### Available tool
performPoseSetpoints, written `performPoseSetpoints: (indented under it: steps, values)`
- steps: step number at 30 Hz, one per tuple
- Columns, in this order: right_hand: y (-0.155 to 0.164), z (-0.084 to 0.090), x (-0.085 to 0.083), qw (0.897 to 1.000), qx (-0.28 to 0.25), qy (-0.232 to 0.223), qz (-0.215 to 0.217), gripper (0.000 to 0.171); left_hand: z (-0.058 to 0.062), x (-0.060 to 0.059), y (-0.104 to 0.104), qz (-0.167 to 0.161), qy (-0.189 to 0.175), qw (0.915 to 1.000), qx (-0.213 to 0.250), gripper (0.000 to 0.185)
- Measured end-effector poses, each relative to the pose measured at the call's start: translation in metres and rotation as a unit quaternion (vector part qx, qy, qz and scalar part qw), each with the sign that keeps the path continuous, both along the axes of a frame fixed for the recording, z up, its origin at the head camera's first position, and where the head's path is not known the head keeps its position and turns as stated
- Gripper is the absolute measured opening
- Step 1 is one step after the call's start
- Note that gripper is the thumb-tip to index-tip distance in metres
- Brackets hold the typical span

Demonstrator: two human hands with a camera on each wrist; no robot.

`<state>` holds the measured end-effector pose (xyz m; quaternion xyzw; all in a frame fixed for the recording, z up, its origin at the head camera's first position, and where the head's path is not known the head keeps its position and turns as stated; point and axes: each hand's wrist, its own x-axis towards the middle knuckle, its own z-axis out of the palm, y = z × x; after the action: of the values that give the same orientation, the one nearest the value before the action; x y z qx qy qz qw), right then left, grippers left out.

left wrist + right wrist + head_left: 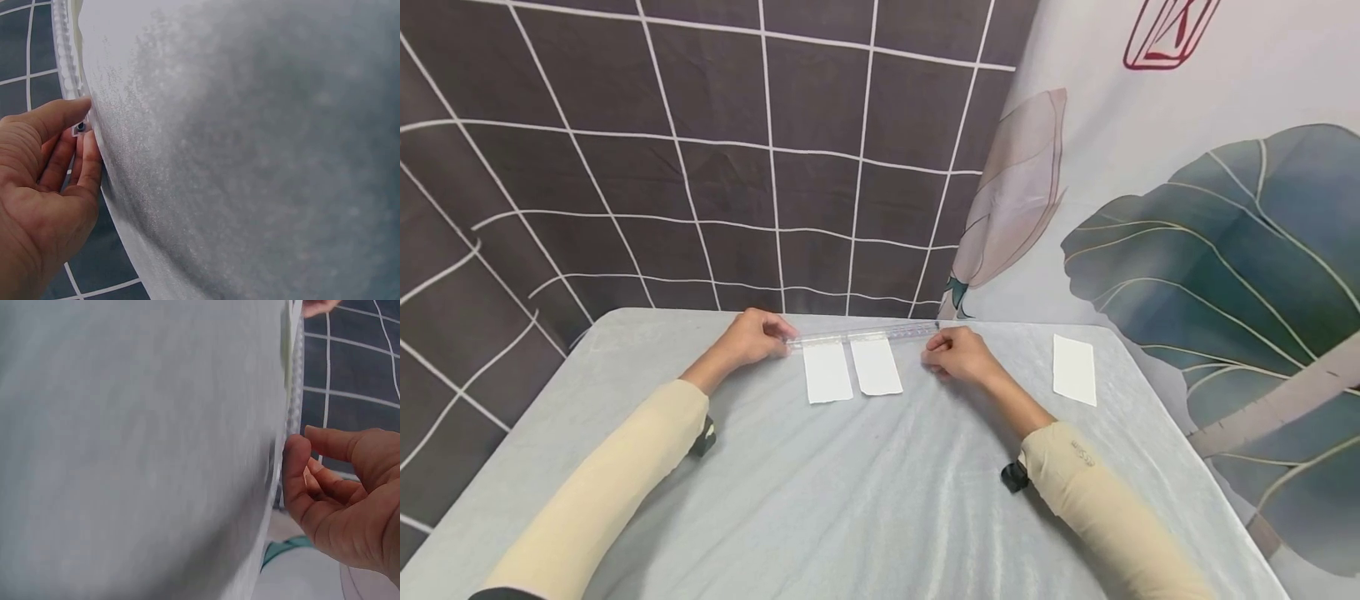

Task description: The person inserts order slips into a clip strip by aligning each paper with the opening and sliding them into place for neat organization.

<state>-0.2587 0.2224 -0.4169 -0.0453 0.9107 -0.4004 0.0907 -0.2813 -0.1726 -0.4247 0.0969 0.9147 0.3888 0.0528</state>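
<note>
Left hand (pixel 758 337) and right hand (pixel 957 353) pinching clear ruler (pixel 862 335) ends, markings unreadable, above paper slips (pixel 852 369)

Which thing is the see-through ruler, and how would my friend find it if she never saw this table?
Start at the grey table and look to its far edge, by the dark checked wall. There the left hand and the right hand each hold one end of a long clear ruler. It lies across the tops of two white paper slips, and unlike them it is thin and see-through.
</note>
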Motion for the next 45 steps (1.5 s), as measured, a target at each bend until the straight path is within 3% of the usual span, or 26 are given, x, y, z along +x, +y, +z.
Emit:
performPoseSetpoints:
  steps: [9, 20, 45]
  values:
    - [0.037, 0.007, -0.001, 0.999, 0.026, 0.005, -0.024, 0.03, 0.0, 0.0, -0.001, 0.001, 0.002, 1.0, 0.0, 0.032]
    - [0.081, 0.012, 0.006, 0.994, 0.093, 0.028, -0.054, 0.037, -0.002, -0.002, -0.002, 0.0, 0.001, 1.0, 0.002, 0.033]
    - [0.148, 0.01, 0.009, 0.973, 0.187, 0.033, -0.134, 0.029, -0.001, -0.002, -0.002, 0.0, -0.001, 1.0, 0.003, 0.033]
